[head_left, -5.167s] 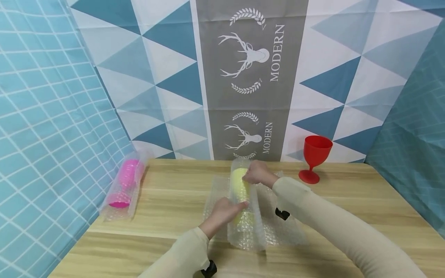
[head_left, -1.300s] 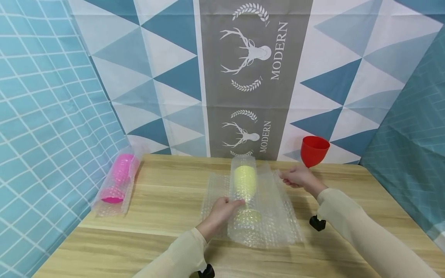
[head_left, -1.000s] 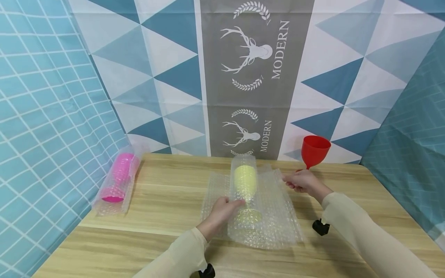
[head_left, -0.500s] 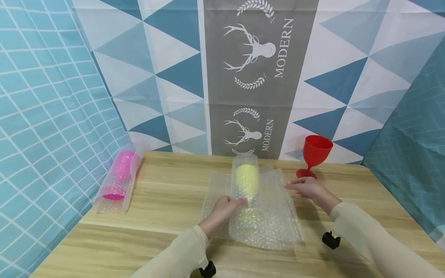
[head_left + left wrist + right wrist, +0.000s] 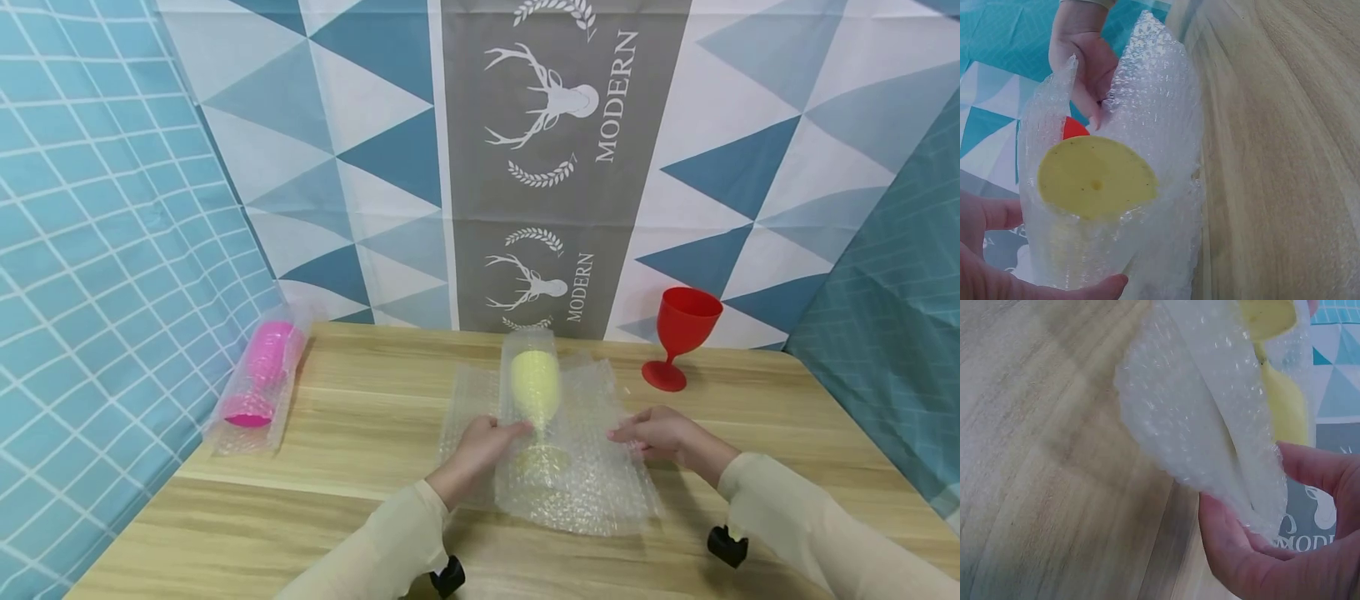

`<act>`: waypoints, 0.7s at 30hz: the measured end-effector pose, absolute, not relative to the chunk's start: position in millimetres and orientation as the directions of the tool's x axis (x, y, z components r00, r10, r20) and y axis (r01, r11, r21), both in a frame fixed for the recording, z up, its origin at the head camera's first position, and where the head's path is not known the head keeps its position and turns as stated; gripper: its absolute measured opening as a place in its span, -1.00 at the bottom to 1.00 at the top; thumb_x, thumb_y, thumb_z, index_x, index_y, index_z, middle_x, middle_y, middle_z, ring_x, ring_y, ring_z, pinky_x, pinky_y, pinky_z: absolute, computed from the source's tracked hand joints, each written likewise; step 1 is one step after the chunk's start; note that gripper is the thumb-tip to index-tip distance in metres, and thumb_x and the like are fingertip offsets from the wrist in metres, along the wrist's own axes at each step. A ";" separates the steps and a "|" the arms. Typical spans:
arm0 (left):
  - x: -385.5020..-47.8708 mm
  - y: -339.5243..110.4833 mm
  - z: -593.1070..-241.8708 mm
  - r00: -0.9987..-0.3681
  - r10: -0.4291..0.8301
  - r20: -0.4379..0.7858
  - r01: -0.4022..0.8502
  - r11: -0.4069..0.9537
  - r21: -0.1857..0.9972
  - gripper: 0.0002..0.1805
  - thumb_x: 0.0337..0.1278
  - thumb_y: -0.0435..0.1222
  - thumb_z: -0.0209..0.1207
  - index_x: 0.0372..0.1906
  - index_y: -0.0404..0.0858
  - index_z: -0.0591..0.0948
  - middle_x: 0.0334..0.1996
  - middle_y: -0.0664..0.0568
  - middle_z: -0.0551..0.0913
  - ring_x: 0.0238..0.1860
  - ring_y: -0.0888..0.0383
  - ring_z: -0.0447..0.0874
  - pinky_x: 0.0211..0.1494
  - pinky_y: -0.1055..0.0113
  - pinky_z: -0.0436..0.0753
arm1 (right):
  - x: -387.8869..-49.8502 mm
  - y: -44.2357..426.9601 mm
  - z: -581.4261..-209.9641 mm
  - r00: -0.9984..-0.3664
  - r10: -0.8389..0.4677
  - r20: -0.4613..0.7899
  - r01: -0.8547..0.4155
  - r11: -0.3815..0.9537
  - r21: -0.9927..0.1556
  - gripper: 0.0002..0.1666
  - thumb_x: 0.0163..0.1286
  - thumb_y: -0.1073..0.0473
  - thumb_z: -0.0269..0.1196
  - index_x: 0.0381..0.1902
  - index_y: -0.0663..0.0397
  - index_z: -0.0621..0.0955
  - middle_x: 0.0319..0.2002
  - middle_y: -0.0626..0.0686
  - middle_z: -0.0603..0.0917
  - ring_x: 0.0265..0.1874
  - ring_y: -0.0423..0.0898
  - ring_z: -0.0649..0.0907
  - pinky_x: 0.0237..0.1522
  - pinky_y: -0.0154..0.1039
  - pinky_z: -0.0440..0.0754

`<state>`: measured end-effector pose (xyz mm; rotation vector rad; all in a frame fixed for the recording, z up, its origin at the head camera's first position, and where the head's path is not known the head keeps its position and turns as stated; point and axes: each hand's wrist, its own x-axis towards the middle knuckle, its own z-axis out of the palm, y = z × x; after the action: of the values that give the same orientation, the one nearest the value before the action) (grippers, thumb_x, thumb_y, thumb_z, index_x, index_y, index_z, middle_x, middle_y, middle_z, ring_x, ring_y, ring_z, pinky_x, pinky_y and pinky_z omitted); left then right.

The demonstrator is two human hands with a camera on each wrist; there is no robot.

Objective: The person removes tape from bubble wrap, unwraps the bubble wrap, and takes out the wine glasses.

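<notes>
A yellow goblet [image 5: 536, 387] lies in bubble wrap [image 5: 592, 492] at the middle of the table, its cup toward the wall. My left hand [image 5: 478, 454] holds the wrapped goblet around its stem from the left, thumb on top. With thumb and fingers my right hand [image 5: 669, 435] pinches the right edge of the wrap. In the left wrist view the round yellow base [image 5: 1096, 178] shows at the wrap's end. The right wrist view has the wrap [image 5: 1210, 406] between thumb and fingers of the right hand [image 5: 1285, 531].
A red goblet [image 5: 684, 325] stands upright at the back right of the wooden table [image 5: 360, 467]. At the back left lies a pink goblet [image 5: 264, 362] inside bubble wrap, near the blue tiled curtain [image 5: 97, 250]. A patterned cloth [image 5: 375, 150] hangs behind the table.
My right hand has moved from beside the red goblet toward the front, and it now grips the wrap's right edge lower down. The left hand has stayed on the yellow goblet.
</notes>
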<state>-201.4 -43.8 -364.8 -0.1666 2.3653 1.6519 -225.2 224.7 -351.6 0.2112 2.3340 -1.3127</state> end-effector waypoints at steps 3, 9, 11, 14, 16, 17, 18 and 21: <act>-201.1 -45.5 -363.4 -0.967 0.040 -0.253 -0.221 0.368 0.903 -0.09 0.10 0.05 0.21 0.31 -0.57 0.25 0.32 -0.45 0.30 0.34 -0.37 0.27 0.39 -0.18 0.32 | -223.6 223.3 -353.2 -0.889 -0.081 -0.451 0.352 0.511 -0.785 -0.46 0.22 0.12 0.35 0.00 0.43 0.50 -0.40 -0.03 0.53 -0.47 -0.22 0.47 -0.40 -0.42 0.58; -200.3 -48.3 -360.5 -0.982 0.053 -0.182 -0.146 0.405 0.903 -0.12 0.10 0.04 0.21 0.32 -0.54 0.25 0.31 -0.44 0.33 0.31 -0.37 0.32 0.33 -0.21 0.39 | -224.2 224.6 -356.0 -0.888 -0.092 -0.450 0.350 0.498 -0.794 -0.79 0.25 0.18 0.32 -0.29 0.26 0.60 -0.62 -0.12 0.52 -0.60 -0.27 0.50 -0.51 -0.44 0.57; -199.7 -47.8 -358.1 -0.988 0.056 -0.144 -0.107 0.429 0.897 -0.13 0.12 0.03 0.20 0.32 -0.54 0.24 0.30 -0.45 0.34 0.29 -0.38 0.34 0.30 -0.20 0.43 | -224.8 225.7 -357.3 -0.892 -0.086 -0.444 0.343 0.512 -0.788 -0.79 0.25 0.19 0.32 -0.29 0.27 0.63 -0.60 -0.11 0.54 -0.59 -0.26 0.52 -0.50 -0.43 0.58; -197.9 -46.3 -354.7 -0.993 0.056 -0.103 -0.065 0.462 0.885 -0.11 0.12 0.01 0.21 0.33 -0.55 0.22 0.29 -0.47 0.33 0.29 -0.39 0.35 0.29 -0.21 0.44 | -225.8 226.3 -359.4 -0.893 -0.054 -0.446 0.352 0.532 -0.770 -0.76 0.24 0.17 0.33 -0.26 0.28 0.65 -0.57 -0.10 0.55 -0.59 -0.24 0.52 -0.50 -0.41 0.58; -196.5 -45.1 -352.6 -0.994 0.053 -0.094 -0.056 0.493 0.868 -0.06 0.09 0.02 0.23 0.34 -0.57 0.19 0.31 -0.48 0.31 0.31 -0.40 0.32 0.31 -0.22 0.41 | -226.3 226.3 -360.5 -0.892 -0.039 -0.449 0.360 0.540 -0.761 -0.76 0.23 0.17 0.34 -0.26 0.27 0.66 -0.57 -0.09 0.56 -0.60 -0.24 0.52 -0.50 -0.41 0.58; -196.0 -44.6 -351.7 -0.994 0.057 -0.093 -0.051 0.514 0.857 -0.05 0.08 0.03 0.24 0.34 -0.58 0.19 0.32 -0.49 0.29 0.31 -0.40 0.31 0.32 -0.22 0.40 | -226.1 226.2 -360.8 -0.893 -0.041 -0.448 0.357 0.541 -0.762 -0.77 0.24 0.17 0.33 -0.27 0.27 0.66 -0.58 -0.10 0.56 -0.60 -0.24 0.52 -0.50 -0.41 0.59; -195.6 -44.3 -350.6 -0.994 0.063 -0.092 -0.044 0.533 0.845 -0.03 0.06 0.04 0.24 0.34 -0.60 0.19 0.32 -0.50 0.28 0.32 -0.41 0.29 0.34 -0.22 0.38 | -225.8 225.9 -360.9 -0.894 -0.039 -0.447 0.358 0.537 -0.764 -0.78 0.24 0.18 0.33 -0.28 0.26 0.66 -0.59 -0.10 0.56 -0.60 -0.24 0.53 -0.51 -0.41 0.59; -195.7 -43.5 -345.8 -0.994 0.074 -0.081 -0.021 0.601 0.799 0.02 0.02 0.07 0.26 0.33 -0.64 0.19 0.34 -0.51 0.26 0.33 -0.42 0.28 0.36 -0.20 0.37 | -224.4 225.2 -360.6 -0.900 -0.055 -0.432 0.343 0.520 -0.782 -0.80 0.24 0.19 0.33 -0.30 0.26 0.65 -0.60 -0.11 0.57 -0.60 -0.25 0.54 -0.51 -0.42 0.60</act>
<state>-195.7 -43.5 -345.8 0.0458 2.7146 1.3571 -224.4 225.2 -360.6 0.2369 2.3593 -1.3433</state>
